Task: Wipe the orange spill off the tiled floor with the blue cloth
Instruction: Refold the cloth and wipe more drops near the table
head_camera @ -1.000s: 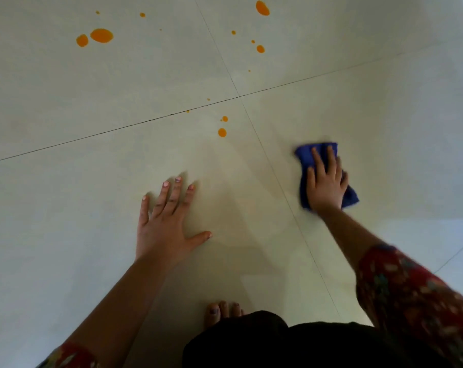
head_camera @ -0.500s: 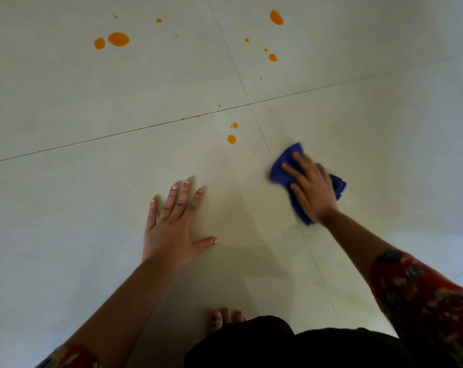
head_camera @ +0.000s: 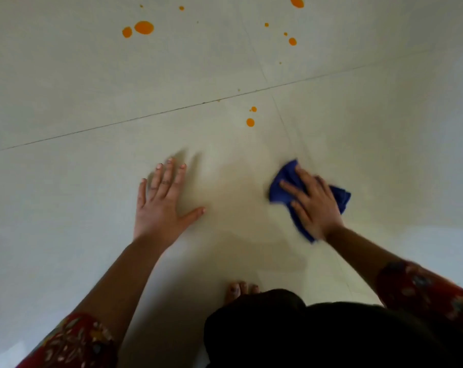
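Note:
My right hand [head_camera: 314, 201] lies flat with spread fingers on the crumpled blue cloth [head_camera: 282, 185], pressing it to the pale tiled floor [head_camera: 65, 102] beside a grout line. My left hand [head_camera: 162, 205] rests palm down on the floor with its fingers spread, holding nothing. Orange drops [head_camera: 250, 122] sit just beyond the cloth, near the tile corner. Larger orange blots [head_camera: 144, 27] lie far left, and more orange spots [head_camera: 292, 41] lie at the far right top. The floor between my hands looks faintly smeared.
My bare toes [head_camera: 241, 289] show near the bottom centre, in front of my dark-clothed knee [head_camera: 318, 335]. Red patterned sleeves [head_camera: 432, 290] cover both arms. Grout lines [head_camera: 118, 122] cross the floor.
My right hand has slid the blue cloth leftward and nearer to me, across the grout line. My left hand stays planted on the floor.

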Demonstrator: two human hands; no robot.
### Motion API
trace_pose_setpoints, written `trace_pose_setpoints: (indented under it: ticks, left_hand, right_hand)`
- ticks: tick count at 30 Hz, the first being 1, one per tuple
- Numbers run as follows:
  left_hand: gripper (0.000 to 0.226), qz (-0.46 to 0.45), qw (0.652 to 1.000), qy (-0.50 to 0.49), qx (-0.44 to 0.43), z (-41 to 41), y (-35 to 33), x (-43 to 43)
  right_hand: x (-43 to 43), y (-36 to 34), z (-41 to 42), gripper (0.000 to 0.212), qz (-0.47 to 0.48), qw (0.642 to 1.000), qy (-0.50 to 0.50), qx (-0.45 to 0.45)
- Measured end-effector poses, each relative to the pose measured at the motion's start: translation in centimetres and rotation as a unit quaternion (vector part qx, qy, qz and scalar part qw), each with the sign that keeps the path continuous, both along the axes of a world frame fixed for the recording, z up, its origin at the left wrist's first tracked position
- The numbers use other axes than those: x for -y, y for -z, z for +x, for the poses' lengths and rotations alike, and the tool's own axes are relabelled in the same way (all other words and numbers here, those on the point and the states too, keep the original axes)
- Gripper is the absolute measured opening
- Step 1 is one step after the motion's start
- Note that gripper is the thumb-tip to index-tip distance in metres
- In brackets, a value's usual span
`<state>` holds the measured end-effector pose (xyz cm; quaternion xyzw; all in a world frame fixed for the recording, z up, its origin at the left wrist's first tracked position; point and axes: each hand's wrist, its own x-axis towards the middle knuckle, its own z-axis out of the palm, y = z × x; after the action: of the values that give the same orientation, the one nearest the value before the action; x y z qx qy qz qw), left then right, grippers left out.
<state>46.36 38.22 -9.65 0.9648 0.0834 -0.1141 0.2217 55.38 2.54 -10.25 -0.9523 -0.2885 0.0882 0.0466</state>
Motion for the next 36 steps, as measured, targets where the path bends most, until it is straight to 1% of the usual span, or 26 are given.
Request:
trace_pose_setpoints:
  ticks: [2, 3, 4, 6, 9, 11, 12, 14, 16, 18, 19, 20, 21, 22, 23, 24, 25, 26, 27, 29, 30, 31, 32, 33, 35, 36]
  left_hand:
    - [0.092, 0.009, 0.999, -0.036, 0.003, -1.4, 0.2, -1.3]
    - [0.09, 0.016, 0.999, -0.051, 0.002, -2.2, 0.3, -1.8]
    - [0.087, 0.027, 0.998, -0.064, 0.0, -3.0, 0.5, -2.1]
    - [0.08, 0.054, 0.995, -0.087, 0.0, -4.6, 0.6, -2.7]
    - [0.07, 0.086, 0.988, -0.13, 0.007, -7.4, 0.5, -3.9]
    - [0.065, 0.087, 0.977, -0.192, 0.008, -9.2, 0.6, -4.9]
    - [0.064, 0.086, 0.972, -0.221, 0.01, -9.8, 0.8, -5.1]
    - [0.062, 0.081, 0.964, -0.253, 0.018, -10.3, 1.3, -5.2]
    - [0.06, 0.073, 0.963, -0.259, 0.028, -10.3, 1.6, -5.1]
    - [0.059, 0.069, 0.964, -0.253, 0.037, -10.2, 1.6, -4.9]
    - [0.058, 0.069, 0.965, -0.25, 0.04, -10.2, 1.7, -4.8]
    - [0.058, 0.068, 0.965, -0.249, 0.042, -10.5, 1.7, -5.0]
    - [0.058, 0.064, 0.965, -0.25, 0.046, -10.5, 1.7, -5.0]
    - [0.058, 0.06, 0.963, -0.256, 0.05, -10.6, 1.7, -4.9]
    - [0.058, 0.057, 0.962, -0.26, 0.054, -10.7, 1.7, -5.0]
    - [0.057, 0.054, 0.963, -0.259, 0.057, -10.6, 1.7, -5.0]
    - [0.058, 0.051, 0.963, -0.257, 0.06, -10.5, 1.7, -5.0]
    - [0.058, 0.049, 0.963, -0.257, 0.064, -10.3, 1.7, -5.2]
    - [0.057, 0.049, 0.963, -0.257, 0.069, -10.2, 1.8, -5.4]
    - [0.057, 0.049, 0.963, -0.254, 0.073, -10.4, 2.0, -5.3]
    - [0.057, 0.049, 0.963, -0.254, 0.076, -10.5, 2.1, -5.3]
    - [0.057, 0.05, 0.963, -0.255, 0.078, -10.6, 2.1, -5.3]
    - [0.057, 0.051, 0.963, -0.254, 0.078, -10.6, 2.1, -5.1]
    - [0.057, 0.053, 0.962, -0.255, 0.08, -10.8, 2.1, -5.2]
    - [0.057, 0.04, 0.959, -0.265, 0.092, -10.9, 2.1, -5.4]
    - [0.057, 0.026, 0.956, -0.273, 0.099, -11.0, 2.1, -5.5]
  right_hand:
    - [-3.8, 0.2, 2.6, 0.049, 0.01, 0.996, 0.08, 0.029]
    - [-6.2, 0.2, 2.7, 0.049, 0.013, 0.994, 0.096, 0.039]
    - [-8.3, 0.2, 2.1, 0.05, 0.018, 0.995, 0.083, 0.047]
    - [-10.6, 0.6, -1.1, 0.051, 0.029, 0.998, -0.023, 0.043]
    - [-8.9, 0.5, -6.3, 0.05, 0.016, 0.979, -0.205, 0.003]
    - [-7.4, 0.3, -5.0, 0.049, 0.012, 0.97, -0.241, -0.009]
    - [-7.1, 0.3, -3.5, 0.049, 0.013, 0.976, -0.218, -0.005]
    - [-8.0, 0.3, -0.4, 0.05, 0.014, 0.992, -0.123, 0.021]
    - [-11.2, 0.4, 1.0, 0.051, 0.009, 0.998, -0.031, 0.05]
    - [-15.0, 0.6, 0.1, 0.052, 0.023, 0.998, 0.005, 0.059]
    - [-16.4, 0.8, -1.2, 0.053, 0.037, 0.998, -0.017, 0.053]
    - [-17.4, 1.3, -3.1, 0.054, 0.046, 0.995, -0.079, 0.036]
    - [-17.5, 1.6, -5.1, 0.053, 0.046, 0.984, -0.172, 0.016]
    - [-17.0, 1.6, -6.9, 0.051, 0.042, 0.959, -0.279, -0.007]
    - [-16.2, 1.3, -7.7, 0.049, 0.039, 0.924, -0.379, -0.034]
    - [-15.4, 0.9, -6.9, 0.047, 0.034, 0.889, -0.454, -0.053]
    - [-14.9, 0.8, -5.1, 0.044, 0.03, 0.864, -0.5, -0.051]
    - [-15.1, 0.9, -2.9, 0.044, 0.022, 0.858, -0.513, -0.035]
    - [-15.6, 0.9, -0.5, 0.044, 0.014, 0.876, -0.481, -0.018]
    - [-17.2, 0.6, 2.7, 0.045, 0.006, 0.946, -0.324, 0.016]
    - [-18.1, 0.4, 2.8, 0.046, 0.009, 0.971, -0.239, 0.025]
    - [-18.9, 0.4, 2.0, 0.047, 0.02, 0.98, -0.194, 0.033]
    - [-19.3, 0.6, 0.3, 0.048, 0.032, 0.979, -0.196, 0.035]
    - [-19.7, 0.9, -1.9, 0.049, 0.04, 0.967, -0.249, 0.028]
    - [-20.5, 1.1, -6.5, 0.049, 0.043, 0.922, -0.384, -0.008]
    - [-21.2, 1.2, -8.0, 0.048, 0.047, 0.905, -0.423, -0.025]
